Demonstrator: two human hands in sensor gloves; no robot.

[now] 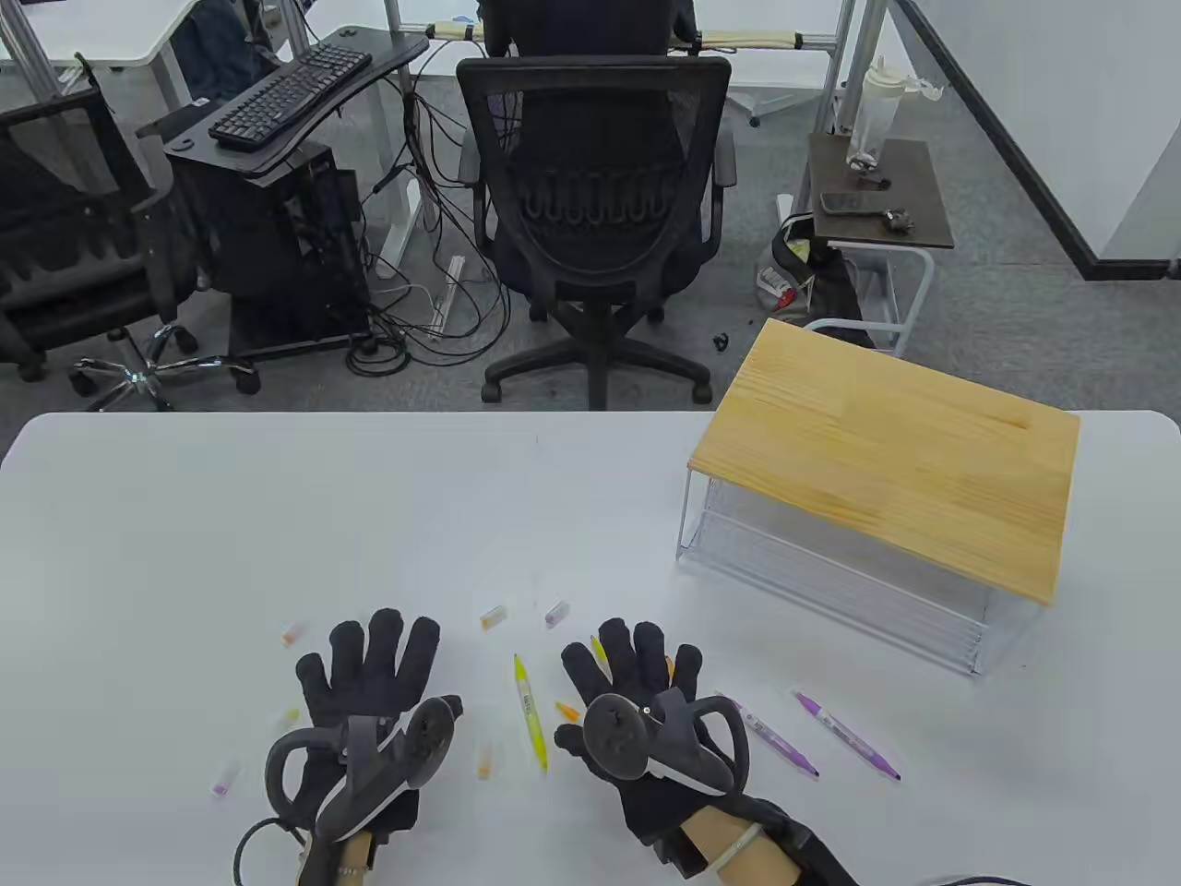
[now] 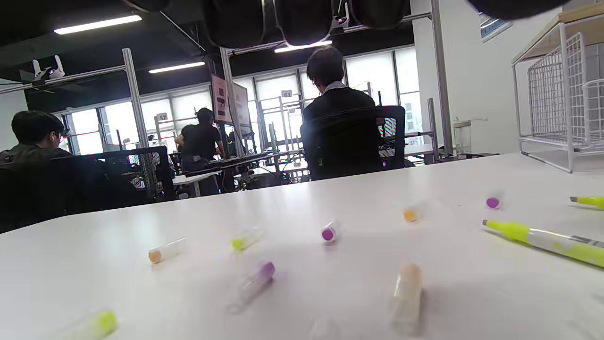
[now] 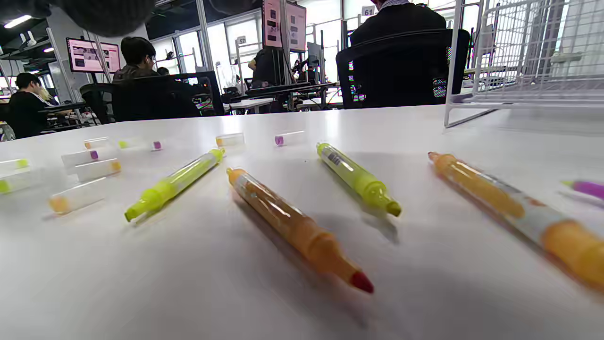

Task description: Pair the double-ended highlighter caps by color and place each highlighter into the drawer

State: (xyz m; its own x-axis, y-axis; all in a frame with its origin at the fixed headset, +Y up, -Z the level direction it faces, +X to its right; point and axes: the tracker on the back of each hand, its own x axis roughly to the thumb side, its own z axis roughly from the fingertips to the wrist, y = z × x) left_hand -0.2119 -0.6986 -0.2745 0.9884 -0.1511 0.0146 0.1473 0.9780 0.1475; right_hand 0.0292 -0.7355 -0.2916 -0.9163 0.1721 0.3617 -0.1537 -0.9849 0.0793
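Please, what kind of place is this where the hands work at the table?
Most likely an open-plan office or lab. Behind the white table stand a mesh office chair and a desk with a keyboard, and the wrist views show people seated at other workstations.

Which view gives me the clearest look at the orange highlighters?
The right wrist view: two uncapped orange highlighters lie close and unobstructed. In the table view the right hand covers them, leaving one orange tip showing. The left wrist view shows none.
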